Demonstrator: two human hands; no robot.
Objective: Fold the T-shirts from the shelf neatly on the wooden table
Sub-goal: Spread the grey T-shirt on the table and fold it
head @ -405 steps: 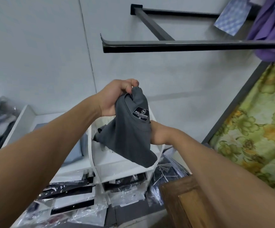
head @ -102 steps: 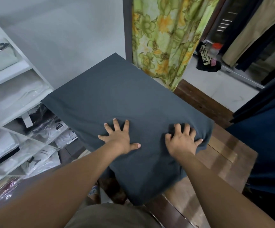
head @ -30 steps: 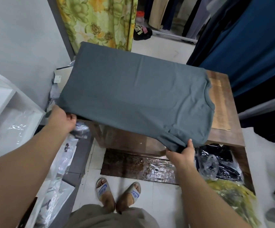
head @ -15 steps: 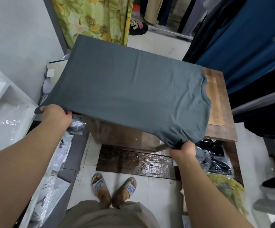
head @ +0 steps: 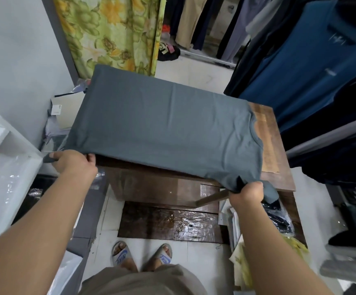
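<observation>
Gripping the near edge of the grey T-shirt point(head: 164, 128) with both hands, left hand point(head: 72, 165) and right hand point(head: 247, 191), probably to keep it taut over the table point(head: 268, 150).

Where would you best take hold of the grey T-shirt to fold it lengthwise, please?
At its two near corners, from the near side. The T-shirt lies flat across the table, hem left and collar right, its near edge free past the front. The left hand pinches the hem corner, the right hand the shoulder end.

Matt grey cloth T-shirt point(head: 164, 128), worn glossy wooden table point(head: 268, 145), shiny plastic wrapping point(head: 9, 184), floral cloth curtain point(head: 113, 33)
</observation>
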